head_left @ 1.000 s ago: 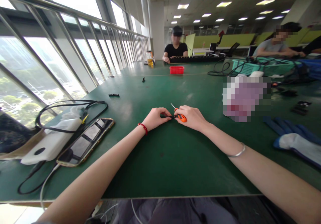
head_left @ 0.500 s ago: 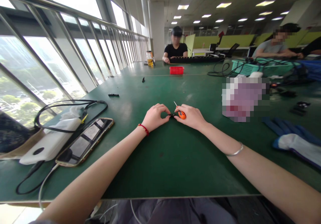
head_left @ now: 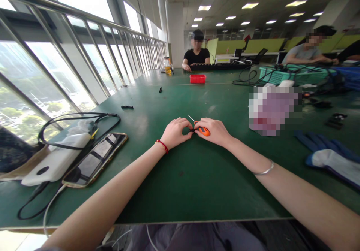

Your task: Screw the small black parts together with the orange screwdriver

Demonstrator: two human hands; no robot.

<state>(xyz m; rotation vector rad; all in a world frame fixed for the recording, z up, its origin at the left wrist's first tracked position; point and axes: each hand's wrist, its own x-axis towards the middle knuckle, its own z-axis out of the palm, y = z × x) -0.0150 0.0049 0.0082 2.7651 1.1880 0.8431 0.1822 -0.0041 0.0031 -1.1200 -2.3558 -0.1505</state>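
Since the last look, the orange screwdriver (head_left: 205, 131) has turned in the right hand (head_left: 215, 130), so its thin metal rod now leans more to the left. Both arms are in nearly the same place.

The right fingers are curled tight around the screwdriver and hide part of its handle. Its metal tip points up and away to the left, and it does not touch the small black part (head_left: 191, 130). That black part is between the two hands, over the middle of the green table (head_left: 168, 194). The left hand (head_left: 176, 133) pinches it with the thumb and first finger. The right fingertips are right next to it, but I cannot tell if they touch it. It is too small to see its shape well.

A red string bracelet (head_left: 162, 145) is on the left wrist, and a silver bangle (head_left: 266, 169) is on the right arm. Past the hands, a black strip (head_left: 127, 107) lies on the table to the left. A red tray (head_left: 197, 79) sits farther back. On the near left is a phone (head_left: 95, 161). On the right lies a blue and white glove (head_left: 334, 159).
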